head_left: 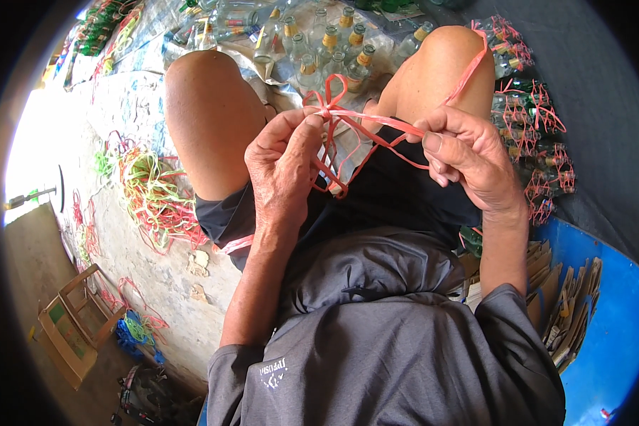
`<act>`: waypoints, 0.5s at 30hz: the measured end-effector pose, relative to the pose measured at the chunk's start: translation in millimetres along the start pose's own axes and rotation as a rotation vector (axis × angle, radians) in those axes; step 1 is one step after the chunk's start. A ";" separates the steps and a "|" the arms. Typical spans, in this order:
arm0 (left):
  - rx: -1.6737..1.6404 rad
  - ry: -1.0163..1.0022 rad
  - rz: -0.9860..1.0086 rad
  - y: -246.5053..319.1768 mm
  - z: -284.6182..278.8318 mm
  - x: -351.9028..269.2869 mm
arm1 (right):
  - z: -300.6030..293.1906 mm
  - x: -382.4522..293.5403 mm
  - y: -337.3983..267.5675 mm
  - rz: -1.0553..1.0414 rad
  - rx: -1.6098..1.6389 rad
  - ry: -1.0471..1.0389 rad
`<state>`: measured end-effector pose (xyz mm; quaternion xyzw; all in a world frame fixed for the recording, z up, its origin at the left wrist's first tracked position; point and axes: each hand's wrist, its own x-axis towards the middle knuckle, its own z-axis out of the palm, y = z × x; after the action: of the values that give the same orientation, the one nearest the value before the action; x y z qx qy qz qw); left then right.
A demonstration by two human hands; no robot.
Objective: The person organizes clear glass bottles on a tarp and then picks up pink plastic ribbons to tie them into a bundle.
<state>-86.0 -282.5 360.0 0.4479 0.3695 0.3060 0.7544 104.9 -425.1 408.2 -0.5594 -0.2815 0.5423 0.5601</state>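
Observation:
Between thumb and forefinger, my left hand [290,146] pinches a knotted part of a red plastic twine [373,118], from which several small loops stick up and hang down. My right hand [466,154] grips a flat strand of the same twine, stretched across from the knot. Another length of it runs from near the right hand up over my right knee. Both hands are above my lap, in front of my dark shorts [404,186]. Beyond the knot, several clear glass bottles [333,53] with yellow neck labels stand upright between my knees.
A tangle of red and yellow-green twine [154,197] lies on the concrete floor at left. Tied bottle bundles [527,128] line the right side. Flattened cardboard [570,309] sits in a blue container [612,319] at lower right. An open cardboard box [74,330] is at lower left.

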 end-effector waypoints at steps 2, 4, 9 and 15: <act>-0.003 0.017 0.022 2.5 -3.2 1.2 | -2.0 -1.6 -2.2 -0.004 -0.111 0.021; -0.002 0.021 0.033 4.6 -5.8 4.1 | -6.0 -3.3 -7.3 -0.018 -0.168 0.029; -0.009 0.024 0.066 12.7 -5.2 9.4 | -12.0 -10.7 -21.8 -0.007 -0.304 0.083; -0.063 0.070 0.091 22.0 -12.5 16.7 | -8.2 -46.3 -52.5 -0.039 -0.151 0.117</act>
<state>-90.2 -254.5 371.0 0.4294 0.3652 0.3668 0.7400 116.2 -459.2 468.8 -0.6251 -0.2993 0.4750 0.5422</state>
